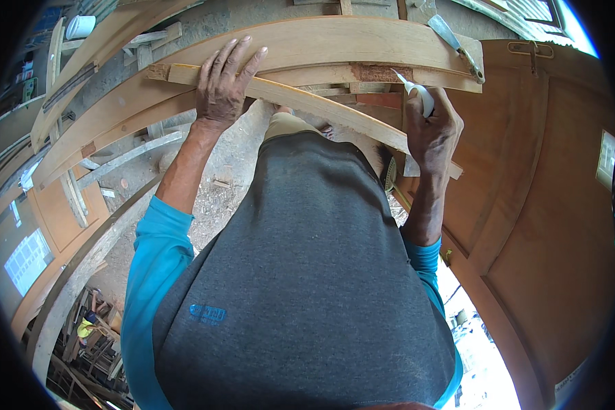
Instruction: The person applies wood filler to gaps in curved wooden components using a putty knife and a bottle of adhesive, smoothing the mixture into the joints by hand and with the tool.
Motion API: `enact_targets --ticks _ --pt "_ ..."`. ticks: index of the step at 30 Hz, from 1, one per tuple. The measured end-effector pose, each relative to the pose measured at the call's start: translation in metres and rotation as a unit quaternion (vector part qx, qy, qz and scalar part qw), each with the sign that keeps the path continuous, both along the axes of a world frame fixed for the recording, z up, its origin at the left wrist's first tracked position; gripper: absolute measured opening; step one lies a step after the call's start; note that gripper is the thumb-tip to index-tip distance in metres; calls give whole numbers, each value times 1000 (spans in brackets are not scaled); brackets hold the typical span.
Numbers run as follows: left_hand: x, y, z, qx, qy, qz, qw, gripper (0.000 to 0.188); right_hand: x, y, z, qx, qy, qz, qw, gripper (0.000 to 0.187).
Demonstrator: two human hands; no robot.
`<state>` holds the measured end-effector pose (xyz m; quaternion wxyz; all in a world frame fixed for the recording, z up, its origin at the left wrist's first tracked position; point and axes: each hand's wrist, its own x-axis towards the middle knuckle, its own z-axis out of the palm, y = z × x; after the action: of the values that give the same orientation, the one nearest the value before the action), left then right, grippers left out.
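My left hand (227, 85) lies across a narrow wooden strip (321, 106), its fingers stretched out and spread over the wide pale board (307, 44) behind; the thumb is mostly hidden. The strip slants down to the right and passes behind my right wrist; a yellowish line runs along its upper edge. In my right hand (434, 130) is a small white squeeze bottle (427, 101) with a pointed nozzle, fingers closed around it. The nozzle points up and left, near a rough brown recess (383, 72) in the wood. A putty knife (451, 41) lies on the board's right end.
Brown panelled door (506, 157) stands at the right, with a metal latch (530, 49) near its top. Curved-looking planks (96, 147) and another panel (68, 212) fill the left. Wood scraps (96, 335) are piled at lower left. A white container (80, 26) stands at far left.
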<state>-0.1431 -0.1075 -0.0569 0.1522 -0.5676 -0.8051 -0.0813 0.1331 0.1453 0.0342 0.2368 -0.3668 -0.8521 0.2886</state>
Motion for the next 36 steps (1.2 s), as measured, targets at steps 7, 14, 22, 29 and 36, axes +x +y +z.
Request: enact_targets --ticks 7,14,22,29,36 --pt "-2 -1 -2 7 1 -6 1000 58 3 -6 6 -27 -4 6 1000 18" --pt "1 1 2 6 3 -1 1000 56 -9 -15 6 -34 10 27 999 18" --pt "1 1 3 12 1 -3 1000 56 -14 -20 0 -21 9 53 998 17" --pt "1 1 1 3 3 2 1000 56 -12 -20 -4 -10 7 47 999 18" --pt "0 0 0 2 6 1 1000 56 -15 -22 -3 -5 2 46 999 18"
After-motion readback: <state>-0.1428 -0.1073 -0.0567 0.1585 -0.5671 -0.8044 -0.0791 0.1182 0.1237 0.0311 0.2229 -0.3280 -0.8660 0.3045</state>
